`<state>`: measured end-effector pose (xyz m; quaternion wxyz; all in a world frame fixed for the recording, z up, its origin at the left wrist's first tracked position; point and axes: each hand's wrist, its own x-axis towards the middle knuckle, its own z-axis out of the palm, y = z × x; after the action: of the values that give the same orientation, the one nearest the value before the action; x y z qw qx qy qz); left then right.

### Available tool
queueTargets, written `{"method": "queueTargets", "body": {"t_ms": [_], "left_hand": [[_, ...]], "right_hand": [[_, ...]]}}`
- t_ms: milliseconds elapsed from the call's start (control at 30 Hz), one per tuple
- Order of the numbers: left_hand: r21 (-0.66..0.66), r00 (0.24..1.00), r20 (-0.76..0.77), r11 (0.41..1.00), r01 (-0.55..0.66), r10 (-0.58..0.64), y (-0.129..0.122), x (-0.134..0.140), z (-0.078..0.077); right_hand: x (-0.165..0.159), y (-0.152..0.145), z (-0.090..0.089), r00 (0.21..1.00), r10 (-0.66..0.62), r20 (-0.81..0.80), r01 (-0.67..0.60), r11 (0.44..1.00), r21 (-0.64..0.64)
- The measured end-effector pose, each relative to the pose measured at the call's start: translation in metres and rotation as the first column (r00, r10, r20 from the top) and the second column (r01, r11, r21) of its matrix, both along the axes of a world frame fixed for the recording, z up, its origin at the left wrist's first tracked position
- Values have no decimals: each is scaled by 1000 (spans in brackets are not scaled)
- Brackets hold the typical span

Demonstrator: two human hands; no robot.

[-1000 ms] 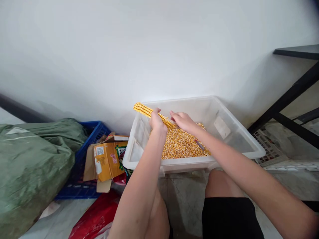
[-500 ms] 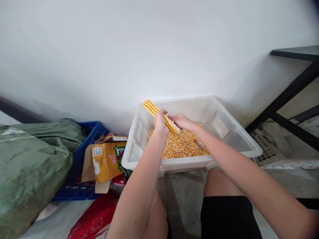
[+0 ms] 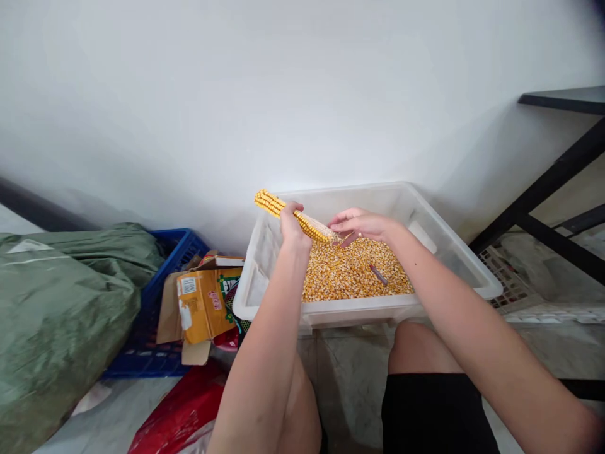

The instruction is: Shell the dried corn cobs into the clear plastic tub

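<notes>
A partly stripped corn cob (image 3: 316, 228) slants over the bin, with yellow kernels on its upper left end and a bare pale strip toward its lower right end. My left hand (image 3: 293, 228) is wrapped round its middle. Just right of the lower end, my right hand (image 3: 362, 224) has its fingers stretched out and loosely apart. A small reddish-brown flat piece (image 3: 350, 240) shows beneath these fingers; whether the hand touches it I cannot tell. Loose corn kernels (image 3: 347, 274) cover the floor of the translucent plastic bin (image 3: 359, 308). On them lies a small thin grey-and-red object (image 3: 378, 275).
Left of the bin are an opened yellow carton (image 3: 205, 306), a blue crate (image 3: 137, 359) and a large green sack (image 3: 70, 315). A red bag (image 3: 184, 403) lies on the floor. A black metal frame (image 3: 543, 189) stands at right, against the white wall (image 3: 302, 94).
My right hand has moved off the cob to the right and its fingers have loosened. My left hand and the cob have shifted slightly left. The reddish-brown piece has come into view.
</notes>
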<state>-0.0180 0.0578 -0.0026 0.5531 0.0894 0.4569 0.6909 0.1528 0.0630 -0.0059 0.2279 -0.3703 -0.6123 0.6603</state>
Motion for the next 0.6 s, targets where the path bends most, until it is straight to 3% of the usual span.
{"method": "queueTargets", "body": {"t_ms": [133, 600], "left_hand": [[-42, 999, -53, 999, 3, -5, -1, -1, 1], [-115, 993, -74, 988, -104, 96, -2, -3, 2]], "right_hand": [[0, -1, -1, 1000, 13, -20, -13, 1000, -15], [-25, -13, -10, 990, -132, -42, 135, 987, 83]]}}
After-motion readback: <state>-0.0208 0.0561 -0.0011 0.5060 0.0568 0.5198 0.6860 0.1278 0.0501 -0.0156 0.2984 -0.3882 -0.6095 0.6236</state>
